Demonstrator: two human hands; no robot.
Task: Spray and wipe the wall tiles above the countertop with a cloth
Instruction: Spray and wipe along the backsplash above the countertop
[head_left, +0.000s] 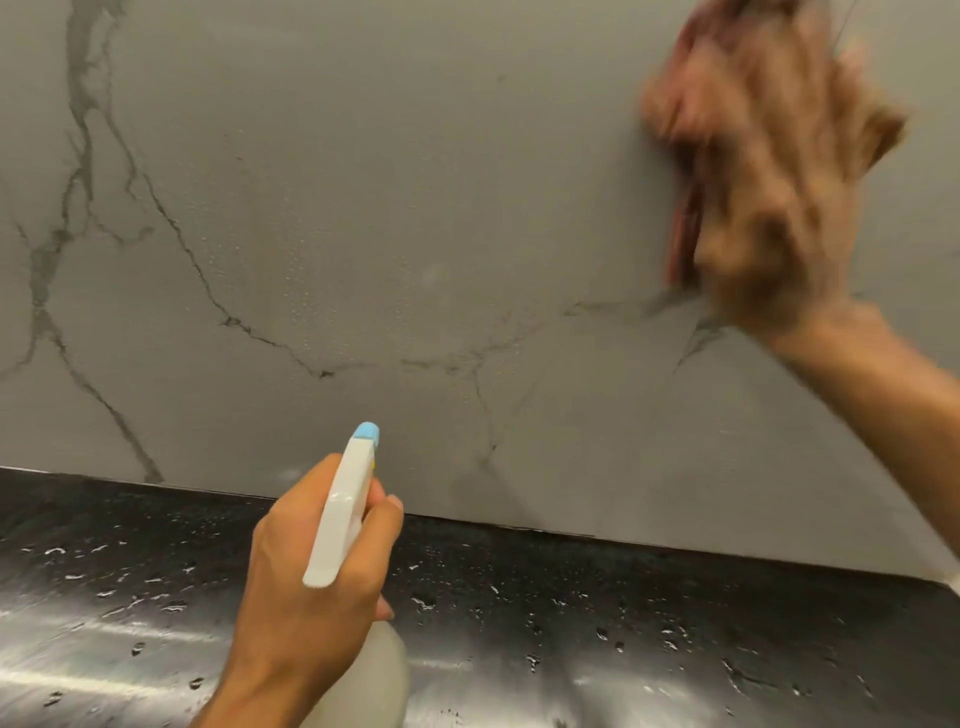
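Gripping a blue-tipped white spray bottle (343, 514), left hand (311, 587); flat right hand (769, 208) presses reddish cloth (684, 228) on tiles (363, 208).

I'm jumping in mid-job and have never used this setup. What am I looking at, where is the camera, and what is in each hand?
There is no machine here: these are a person's two bare hands. The single picture comes from a wide-angle camera worn on the person's head, looking forward and down.

The left hand grips a white spray bottle, its blue nozzle aimed at the wall. The right hand, at the upper right, has a reddish cloth against the wall. It is too blurred to show how the fingers lie.

The grey wall tile has dark veins and fine spray droplets near the middle. Below it lies a dark glossy countertop, speckled with water drops.
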